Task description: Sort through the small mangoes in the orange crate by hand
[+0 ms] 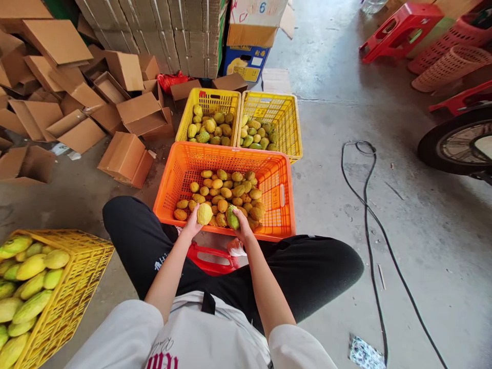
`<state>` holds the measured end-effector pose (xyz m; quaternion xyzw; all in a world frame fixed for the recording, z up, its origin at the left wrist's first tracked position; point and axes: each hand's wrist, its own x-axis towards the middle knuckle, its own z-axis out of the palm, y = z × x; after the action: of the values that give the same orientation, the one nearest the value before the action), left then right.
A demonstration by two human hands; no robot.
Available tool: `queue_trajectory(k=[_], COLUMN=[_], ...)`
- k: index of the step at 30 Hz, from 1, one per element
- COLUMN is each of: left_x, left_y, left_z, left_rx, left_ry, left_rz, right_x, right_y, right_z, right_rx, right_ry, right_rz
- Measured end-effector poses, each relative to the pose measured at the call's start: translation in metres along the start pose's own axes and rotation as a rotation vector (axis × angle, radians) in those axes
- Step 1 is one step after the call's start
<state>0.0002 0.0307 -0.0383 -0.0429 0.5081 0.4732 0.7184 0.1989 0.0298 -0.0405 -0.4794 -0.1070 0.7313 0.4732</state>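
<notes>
My left hand (191,223) is closed around a pale yellow, rounded fruit (204,214) that looks like a small melon. In my right hand (243,227) is a green, bumpy-skinned fruit (232,217) of similar size. Both hands are above the near edge of an orange plastic crate (274,205), in which many small yellow, orange and brownish-green fruits (226,192) lie loose. Behind it stand two yellow crates, the left one (183,123) and the right one (294,125), each part filled with yellow and green fruits.
Beside my left knee, a tilted yellow crate (82,277) holds large yellow-green fruits (33,307). Cardboard boxes (125,156) are heaped at the left. A black cable (367,205) crosses the floor on the right, near a wheel (457,141) and a red stool (402,31).
</notes>
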Motion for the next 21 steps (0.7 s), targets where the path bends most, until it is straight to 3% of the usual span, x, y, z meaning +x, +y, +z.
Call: queue_trajectory(k=[6,12,21], left_x=[-0.008,-0.015,-0.010], left_y=[0.004,0.007,0.003], left_z=[0.003,0.006,0.003], left_rx=[-0.053,-0.089,0.007], left_ry=[-0.077,-0.073,-0.096], left_rz=[-0.047,-0.063,-0.010], right_x=[0.002,0.005,0.004], right_y=[0.000,-0.003,-0.003], right_z=[-0.003,-0.006,-0.004], right_rx=[-0.024,0.090,0.118], right_ry=[-0.018,0.032,0.005], right_rz=[0.063,0.148,0.121])
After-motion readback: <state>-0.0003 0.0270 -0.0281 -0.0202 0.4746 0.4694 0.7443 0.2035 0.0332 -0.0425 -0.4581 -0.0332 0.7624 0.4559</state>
